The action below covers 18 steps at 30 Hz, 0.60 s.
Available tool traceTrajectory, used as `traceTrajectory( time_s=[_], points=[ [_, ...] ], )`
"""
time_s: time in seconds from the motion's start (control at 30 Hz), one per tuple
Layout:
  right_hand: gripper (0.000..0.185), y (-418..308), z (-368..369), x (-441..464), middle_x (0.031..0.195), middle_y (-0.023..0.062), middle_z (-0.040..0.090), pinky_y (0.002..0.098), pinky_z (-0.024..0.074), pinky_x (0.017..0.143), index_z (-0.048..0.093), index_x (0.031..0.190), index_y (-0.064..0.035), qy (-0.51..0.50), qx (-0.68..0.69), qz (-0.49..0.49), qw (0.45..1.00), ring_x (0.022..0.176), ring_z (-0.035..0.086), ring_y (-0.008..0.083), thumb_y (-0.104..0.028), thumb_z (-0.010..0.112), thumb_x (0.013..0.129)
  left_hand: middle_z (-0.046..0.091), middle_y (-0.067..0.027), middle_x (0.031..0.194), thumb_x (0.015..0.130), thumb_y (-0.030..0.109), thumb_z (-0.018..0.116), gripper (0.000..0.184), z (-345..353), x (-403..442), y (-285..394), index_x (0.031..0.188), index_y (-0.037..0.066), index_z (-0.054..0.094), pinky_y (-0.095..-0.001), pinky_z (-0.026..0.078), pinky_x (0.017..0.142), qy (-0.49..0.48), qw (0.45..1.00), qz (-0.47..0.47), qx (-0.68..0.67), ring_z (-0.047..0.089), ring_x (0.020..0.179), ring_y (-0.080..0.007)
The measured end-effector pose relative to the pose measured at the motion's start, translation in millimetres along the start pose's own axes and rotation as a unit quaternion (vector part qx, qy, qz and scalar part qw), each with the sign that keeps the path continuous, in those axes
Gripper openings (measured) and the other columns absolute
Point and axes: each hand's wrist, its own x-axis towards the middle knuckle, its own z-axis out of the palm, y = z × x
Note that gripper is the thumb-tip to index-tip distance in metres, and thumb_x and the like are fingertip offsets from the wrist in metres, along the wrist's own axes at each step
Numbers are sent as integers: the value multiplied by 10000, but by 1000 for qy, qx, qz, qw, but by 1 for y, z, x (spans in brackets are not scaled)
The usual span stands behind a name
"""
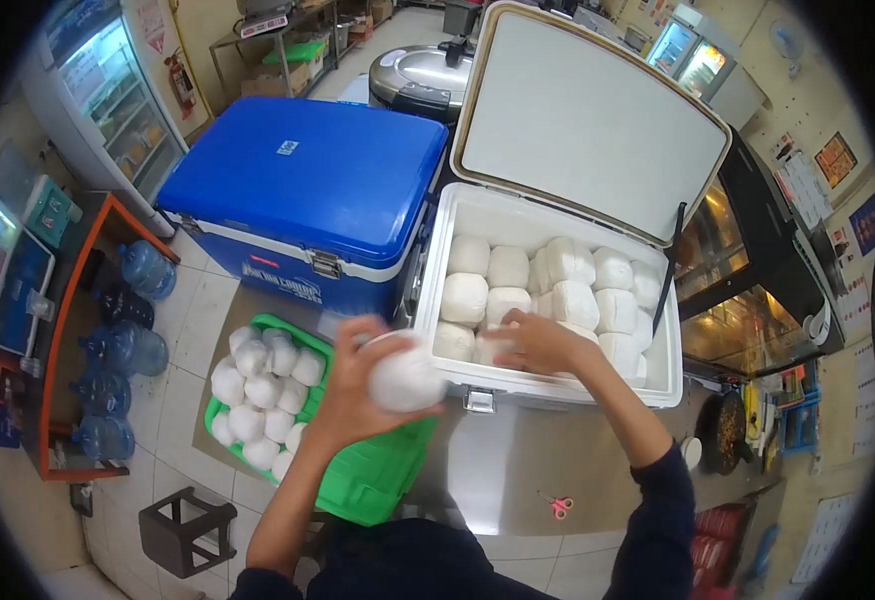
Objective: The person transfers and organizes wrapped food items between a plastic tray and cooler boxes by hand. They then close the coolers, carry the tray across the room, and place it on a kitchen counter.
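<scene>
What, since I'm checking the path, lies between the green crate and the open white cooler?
In the head view, the left hand, holding a white ball, shows there, with a flat green panel partly hidden behind that forearm.

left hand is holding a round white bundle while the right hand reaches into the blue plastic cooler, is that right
Not quite: the head view shows the right hand reaching into the open white plastic cooler, not the closed blue plastic cooler. The left hand does hold a round white bundle.
</scene>
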Motion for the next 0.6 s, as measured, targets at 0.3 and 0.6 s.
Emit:
traceTrajectory(
  time_s=[0.3, 0.6],
  points=[
    [320, -17, -25, -35, 1167, 174, 631, 457, 523, 912, 643, 1280, -74, 167, 20, 80, 983, 1037, 644, 375, -167, 604, 976, 590, -149, 1168, 891, 89, 657, 330, 127, 89, -62, 1220, 114, 658, -441, 536, 893, -403, 888, 21, 220, 640, 1062, -349],
    [232, -34, -10, 3, 1118, 165, 670, 434, 518, 926, 705, 1128, -37, 160, 113, -55, 979, 1035, 647, 361, -134, 630, 930, 651, -149, 1098, 904, 31, 651, 321, 62, 105, 1, 1224, 50, 644, -410, 541, 871, -177, 983, 5, 45, 669, 1002, -307]
  ],
)
